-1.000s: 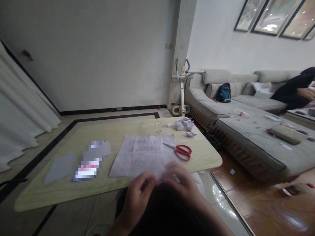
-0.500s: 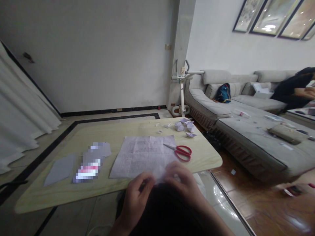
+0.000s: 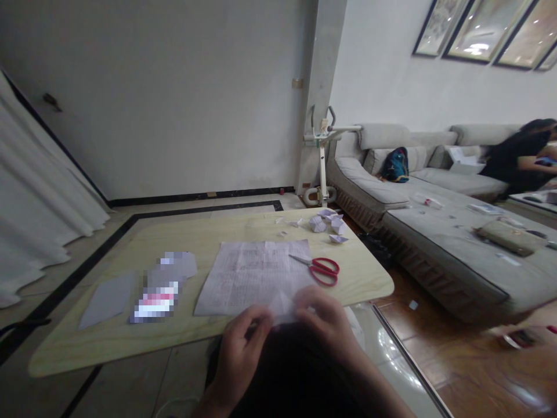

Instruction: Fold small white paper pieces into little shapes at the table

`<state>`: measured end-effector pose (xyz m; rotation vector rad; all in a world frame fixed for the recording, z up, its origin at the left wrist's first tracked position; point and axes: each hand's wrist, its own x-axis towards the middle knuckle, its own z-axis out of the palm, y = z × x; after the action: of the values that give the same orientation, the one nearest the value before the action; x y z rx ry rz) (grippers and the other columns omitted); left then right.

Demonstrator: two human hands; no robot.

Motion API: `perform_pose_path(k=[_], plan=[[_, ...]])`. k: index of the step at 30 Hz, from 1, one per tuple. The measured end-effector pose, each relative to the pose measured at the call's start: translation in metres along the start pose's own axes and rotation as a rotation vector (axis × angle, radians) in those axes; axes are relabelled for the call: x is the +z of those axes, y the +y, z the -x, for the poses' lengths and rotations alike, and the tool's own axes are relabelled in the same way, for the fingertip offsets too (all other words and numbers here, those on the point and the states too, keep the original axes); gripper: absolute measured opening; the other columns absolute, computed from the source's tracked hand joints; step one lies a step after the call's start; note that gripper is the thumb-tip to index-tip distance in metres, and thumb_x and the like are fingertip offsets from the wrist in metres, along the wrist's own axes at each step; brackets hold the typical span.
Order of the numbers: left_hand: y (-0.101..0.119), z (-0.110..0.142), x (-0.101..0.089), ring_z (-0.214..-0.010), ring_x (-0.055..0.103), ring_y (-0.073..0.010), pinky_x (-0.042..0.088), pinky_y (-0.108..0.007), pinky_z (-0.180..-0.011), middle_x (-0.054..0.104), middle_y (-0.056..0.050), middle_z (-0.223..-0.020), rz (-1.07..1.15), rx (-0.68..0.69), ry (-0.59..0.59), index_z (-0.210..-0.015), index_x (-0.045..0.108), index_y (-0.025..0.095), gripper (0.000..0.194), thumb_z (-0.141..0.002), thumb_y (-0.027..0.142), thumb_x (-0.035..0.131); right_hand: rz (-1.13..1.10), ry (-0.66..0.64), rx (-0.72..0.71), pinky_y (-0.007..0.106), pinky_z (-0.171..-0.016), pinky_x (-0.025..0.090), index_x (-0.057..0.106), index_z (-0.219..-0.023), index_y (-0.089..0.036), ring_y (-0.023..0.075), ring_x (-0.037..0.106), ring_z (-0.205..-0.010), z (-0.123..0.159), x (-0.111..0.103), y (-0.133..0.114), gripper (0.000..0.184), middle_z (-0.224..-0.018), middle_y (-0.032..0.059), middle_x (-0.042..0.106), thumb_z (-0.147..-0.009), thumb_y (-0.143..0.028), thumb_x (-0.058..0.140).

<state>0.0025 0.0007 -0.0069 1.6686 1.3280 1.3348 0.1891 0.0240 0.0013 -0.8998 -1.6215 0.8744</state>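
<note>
My left hand and my right hand are closed together on a small folded piece of white paper, held just in front of the near edge of the wooden table. A large printed sheet lies flat on the table right behind my hands. Red-handled scissors rest on the sheet's right edge, beyond my right hand. Several small folded paper shapes sit at the far right corner.
A grey sheet and blurred printed papers lie at the table's left. A grey sofa with a blue bag stands to the right, where another person sits. An exercise machine stands by the wall.
My hands have worked the small paper slightly, and its folded point now shows between my fingers. The person on the sofa has sat up and raised an arm.
</note>
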Motion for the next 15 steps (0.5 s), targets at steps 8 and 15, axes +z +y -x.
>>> perform_pose_path(k=[8, 15], plan=[[0.003, -0.001, 0.001, -0.062, 0.073, -0.0179, 0.058, -0.023, -0.057, 0.074, -0.002, -0.071, 0.088, -0.034, 0.036, -0.079, 0.069, 0.019, 0.014, -0.085, 0.028, 0.061, 0.025, 0.081, 0.112, 0.027, -0.066, 0.05, 0.063, -0.078, -0.019, 0.0172, 0.061, -0.071, 0.006, 0.004, 0.006, 0.01, -0.076, 0.0024, 0.066, -0.082, -0.027, 0.065], [-0.001, 0.0, 0.005, -0.058, 0.072, -0.0166, 0.059, -0.024, -0.057, 0.073, 0.0, -0.071, 0.107, -0.067, 0.1, -0.093, 0.065, 0.019, 0.012, -0.083, 0.025, 0.063, 0.002, 0.115, 0.205, 0.032, -0.074, 0.052, 0.065, -0.101, -0.02, 0.0211, 0.064, -0.084, 0.012, 0.008, 0.01, 0.027, -0.092, 0.0051, 0.068, -0.076, -0.029, 0.072]])
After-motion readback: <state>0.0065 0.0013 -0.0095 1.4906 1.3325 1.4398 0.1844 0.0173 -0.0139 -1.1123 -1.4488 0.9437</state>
